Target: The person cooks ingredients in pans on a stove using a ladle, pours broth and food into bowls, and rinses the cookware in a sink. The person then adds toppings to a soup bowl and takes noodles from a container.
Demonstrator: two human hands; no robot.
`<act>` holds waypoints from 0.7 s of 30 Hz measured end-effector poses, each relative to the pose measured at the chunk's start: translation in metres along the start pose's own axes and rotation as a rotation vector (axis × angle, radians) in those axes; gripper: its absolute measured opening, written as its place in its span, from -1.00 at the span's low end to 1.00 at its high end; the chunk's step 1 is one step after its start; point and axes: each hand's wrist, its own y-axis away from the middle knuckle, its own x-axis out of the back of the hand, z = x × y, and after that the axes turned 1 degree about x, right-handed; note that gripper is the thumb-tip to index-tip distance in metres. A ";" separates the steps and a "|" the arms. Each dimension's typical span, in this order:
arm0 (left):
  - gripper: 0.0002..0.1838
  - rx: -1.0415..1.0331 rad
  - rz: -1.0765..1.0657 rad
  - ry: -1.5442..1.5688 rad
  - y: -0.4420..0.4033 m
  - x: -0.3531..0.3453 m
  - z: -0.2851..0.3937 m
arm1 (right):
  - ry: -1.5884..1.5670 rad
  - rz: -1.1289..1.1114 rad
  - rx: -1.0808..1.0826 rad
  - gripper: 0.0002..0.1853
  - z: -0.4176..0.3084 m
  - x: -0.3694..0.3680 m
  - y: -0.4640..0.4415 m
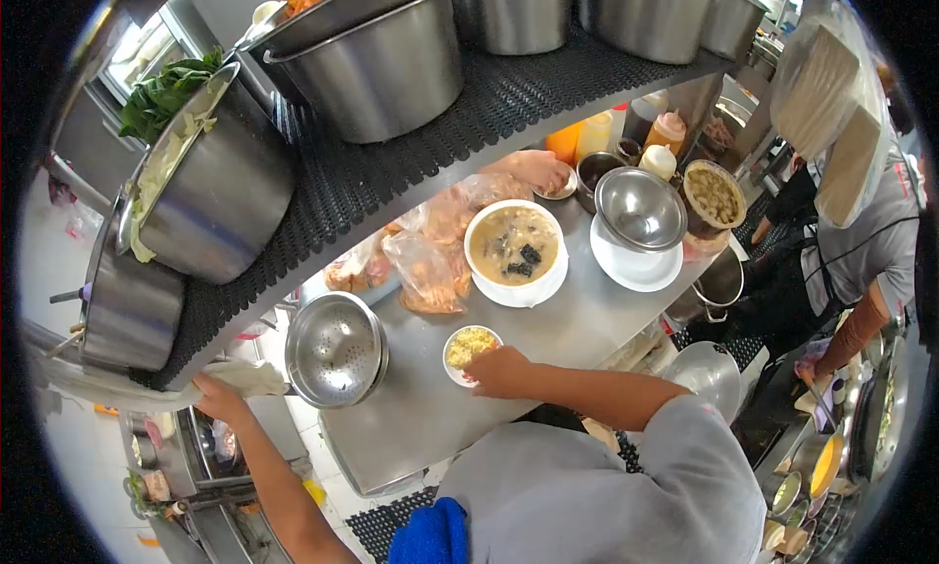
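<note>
My right hand [501, 372] is closed at the right rim of a small white bowl [450, 370]. Finely chopped yellow food [471, 346] fills that bowl; my fingertips are partly hidden against its edge. Off to the left, my left hand [221, 400] grips a white cloth [256, 378] at the lower end of the shelf. Behind the small bowl, a large white bowl [515, 207] of brownish soup with dark pieces stands on a white plate. Stacked metal colanders [337, 347] lie between my two hands.
Steel containers [381, 75] line the black-matted shelf [509, 90] overhead. Beneath it are plastic bags of raw meat [430, 261], another person's hand [538, 170], a metal bowl [641, 209] above white plates, and sauce bottles [665, 132]. A co-worker [866, 241] stands at right.
</note>
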 end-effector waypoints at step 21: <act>-0.59 -0.005 0.040 -0.017 0.006 0.001 -0.001 | -0.262 -0.099 0.008 -0.65 -0.005 0.002 0.013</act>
